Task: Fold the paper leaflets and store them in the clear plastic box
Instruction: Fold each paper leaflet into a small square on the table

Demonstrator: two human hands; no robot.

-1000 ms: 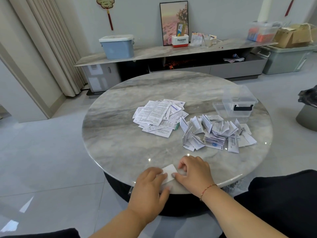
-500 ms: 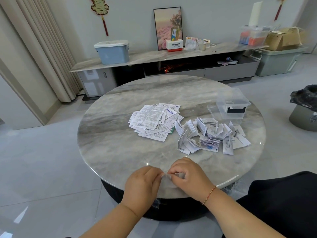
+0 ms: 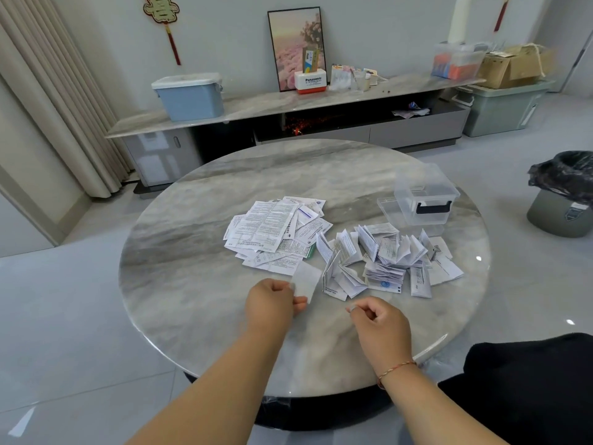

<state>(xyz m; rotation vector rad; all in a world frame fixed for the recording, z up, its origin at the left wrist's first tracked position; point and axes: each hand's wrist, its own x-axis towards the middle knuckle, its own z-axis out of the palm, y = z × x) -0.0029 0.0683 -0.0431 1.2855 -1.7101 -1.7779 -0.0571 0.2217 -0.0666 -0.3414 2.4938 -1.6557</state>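
Pinching blurred leaflet (image 3: 306, 281), left hand (image 3: 272, 303) hides its edge.

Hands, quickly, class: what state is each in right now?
Left hand: pinches a folded leaflet.
Right hand: fingers curled, holding nothing visible.

Grey-veined marble table (image 3: 192, 284); flat leaflets (image 3: 276, 232) white with dense black print, one purple-striped; folded leaflets (image 3: 382, 261) white, one blue-marked; held leaflet (image 3: 306, 281) plain white; clear plastic box (image 3: 425, 195) with black handle; red-gold bracelet (image 3: 396, 369); pale blue bin (image 3: 189, 96); black-bagged waste bin (image 3: 561, 194).
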